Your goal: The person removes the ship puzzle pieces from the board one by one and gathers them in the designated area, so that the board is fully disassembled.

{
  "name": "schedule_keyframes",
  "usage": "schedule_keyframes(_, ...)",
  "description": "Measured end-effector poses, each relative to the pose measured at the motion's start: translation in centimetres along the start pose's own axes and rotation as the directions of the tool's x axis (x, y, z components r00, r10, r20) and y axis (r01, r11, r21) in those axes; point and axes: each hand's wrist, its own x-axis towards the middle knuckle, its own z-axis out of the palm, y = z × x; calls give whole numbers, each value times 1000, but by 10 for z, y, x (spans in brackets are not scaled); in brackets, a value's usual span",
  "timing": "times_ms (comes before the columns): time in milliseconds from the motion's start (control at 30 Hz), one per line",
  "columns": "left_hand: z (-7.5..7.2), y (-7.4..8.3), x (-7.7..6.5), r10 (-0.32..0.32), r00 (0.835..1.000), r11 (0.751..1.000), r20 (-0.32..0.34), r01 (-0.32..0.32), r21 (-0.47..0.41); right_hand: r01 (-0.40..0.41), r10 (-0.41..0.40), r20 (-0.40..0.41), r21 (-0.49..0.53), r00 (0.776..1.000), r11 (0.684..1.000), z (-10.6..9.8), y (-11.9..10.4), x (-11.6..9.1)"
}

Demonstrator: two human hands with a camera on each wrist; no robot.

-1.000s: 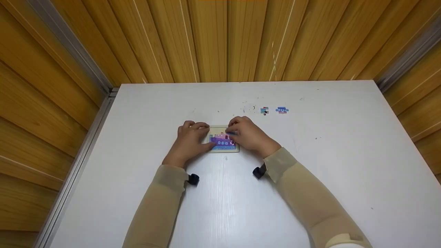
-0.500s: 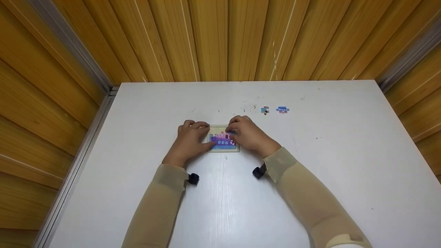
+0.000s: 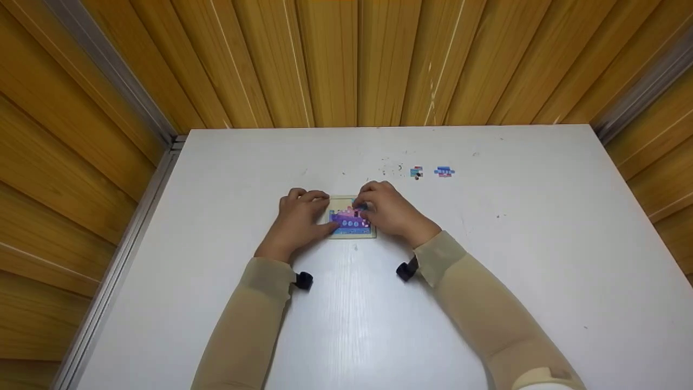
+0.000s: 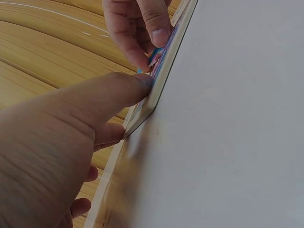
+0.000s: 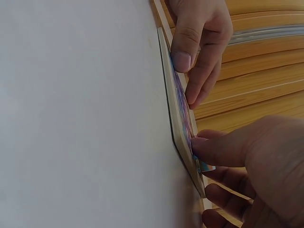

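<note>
A small jigsaw puzzle (image 3: 350,223) with a purple, pink and blue picture lies in a pale tray (image 3: 352,236) on the white table. The bare tray bottom shows at its upper left. My left hand (image 3: 298,222) holds the tray's left side, thumb on the picture and fingers at the edge. Over the tray's upper right, my right hand (image 3: 392,214) pinches a puzzle piece with light blue on it; in the right wrist view this piece (image 5: 207,167) sticks out tilted beneath the thumb. The fingers hide much of it.
Two loose puzzle pieces lie farther back on the table: a teal and red piece (image 3: 416,173) and a blue and pink piece (image 3: 444,171). Small dark specks and marks dot the tabletop around them. Wood-patterned walls (image 3: 325,65) rise behind and at both sides.
My right fingertips have shifted slightly left with the piece, and some light blue now shows beside them. My left hand stays in place on the tray.
</note>
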Motion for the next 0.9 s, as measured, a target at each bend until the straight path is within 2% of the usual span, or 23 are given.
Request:
schedule_keyframes(367, -2, 2, -1, -16, 1000, 1000, 13, 16, -2, 8, -8, -20, -27, 1000, 1000, -2, 0, -2)
schedule_keyframes(667, -2, 1, 0, -8, 1000, 1000, 23, 8, -10, -50, 50, -50, 4, 998, 999, -5, -1, 1)
schedule_keyframes(900, -1, 1, 0, -13, 1000, 1000, 19, 13, -18, -29, 27, -55, -31, 998, 999, -6, 2, 1)
